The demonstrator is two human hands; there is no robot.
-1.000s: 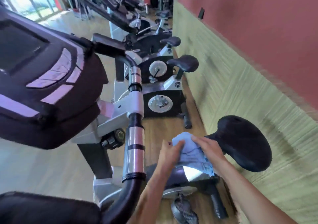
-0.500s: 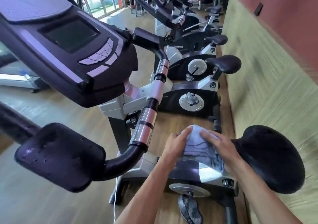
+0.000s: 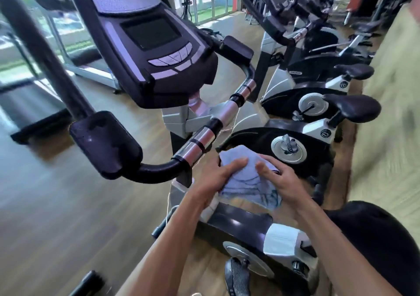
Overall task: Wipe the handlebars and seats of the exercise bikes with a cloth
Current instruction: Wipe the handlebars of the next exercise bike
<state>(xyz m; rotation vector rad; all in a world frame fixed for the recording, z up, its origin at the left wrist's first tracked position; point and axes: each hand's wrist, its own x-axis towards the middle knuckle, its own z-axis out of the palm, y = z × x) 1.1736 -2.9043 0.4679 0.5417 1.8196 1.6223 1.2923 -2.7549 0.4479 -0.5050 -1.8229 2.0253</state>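
Both hands hold a blue cloth (image 3: 246,177) in front of the nearest bike.

The left hand (image 3: 218,182) and right hand (image 3: 280,182) curl their fingers over the cloth, apparently pinching it, between the handlebar (image 3: 204,141) and the seat (image 3: 381,239).

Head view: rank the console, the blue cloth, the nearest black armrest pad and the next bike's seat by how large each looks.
Largest to smallest as they look:
1. console
2. armrest pad
3. and 4. blue cloth and next bike's seat: these look alike, and the seat stands farther from the camera, so no ranking.
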